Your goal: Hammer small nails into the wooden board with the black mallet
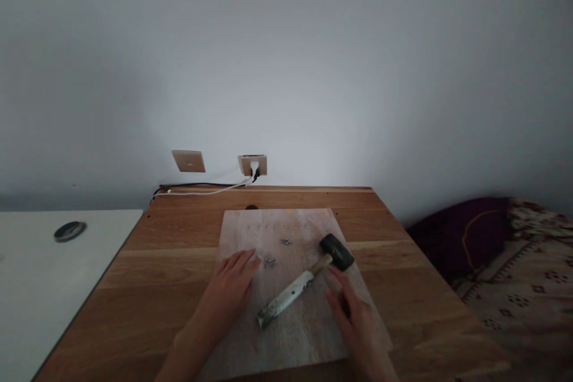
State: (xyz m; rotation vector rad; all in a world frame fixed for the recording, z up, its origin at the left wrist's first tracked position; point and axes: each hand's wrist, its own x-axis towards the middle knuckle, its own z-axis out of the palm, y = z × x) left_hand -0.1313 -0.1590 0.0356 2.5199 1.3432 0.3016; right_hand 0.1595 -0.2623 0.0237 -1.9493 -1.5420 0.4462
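A pale plywood board point(308, 334) lies on a wooden table point(179, 250). On it rests a hammer point(308, 279) with a black head and a paint-smeared wooden handle, lying diagonally. My left hand point(230, 289) lies flat on the board's left part, fingers stretched toward a few small nails point(270, 262). Another nail point(285, 242) lies a little farther back. My right hand point(353, 310) rests on the board just right of the hammer's handle, fingers extended, holding nothing. A faint row of nail marks crosses the board's far end.
A white surface point(45, 286) with a dark round object point(70, 231) adjoins the table at left. Wall sockets point(253, 165) with plugged cables point(201, 190) sit behind the table. A patterned bed cover and dark cushion point(470, 239) lie at right.
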